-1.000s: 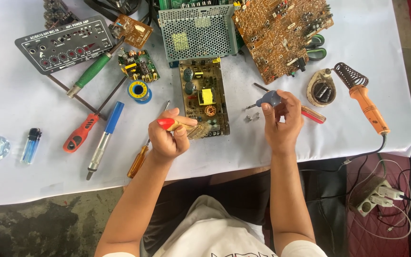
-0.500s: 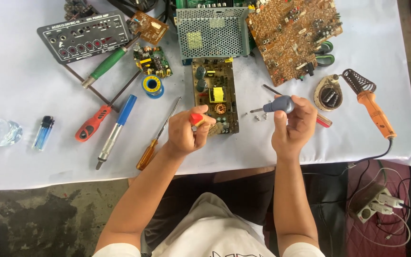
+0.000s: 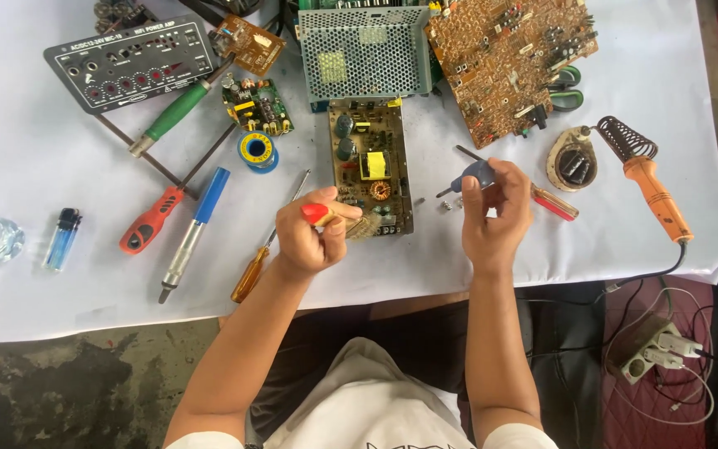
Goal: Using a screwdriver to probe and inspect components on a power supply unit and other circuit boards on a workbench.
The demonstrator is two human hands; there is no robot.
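Observation:
My left hand point(image 3: 313, 237) grips a small red-handled brush point(image 3: 319, 214); its pale bristles touch the near edge of a brown power-supply circuit board point(image 3: 371, 162) lying flat on the white table cover. My right hand point(image 3: 499, 214) is just right of the board and holds a small grey-blue tool point(image 3: 469, 177) with a thin metal tip pointing left. A few tiny screws point(image 3: 450, 204) lie on the cloth under that tip.
At the back lie a metal mesh case point(image 3: 363, 50), a large brown circuit board point(image 3: 508, 58) and a black panel point(image 3: 130, 62). An orange soldering iron point(image 3: 656, 193), solder spool point(image 3: 257, 150), several screwdrivers point(image 3: 189, 224), a lighter point(image 3: 62, 239) and a floor power strip point(image 3: 654, 349) surround me.
The view shifted slightly. My left hand with the brush swung right toward the board's near edge and then eased back. My right hand stayed beside the board with the tool.

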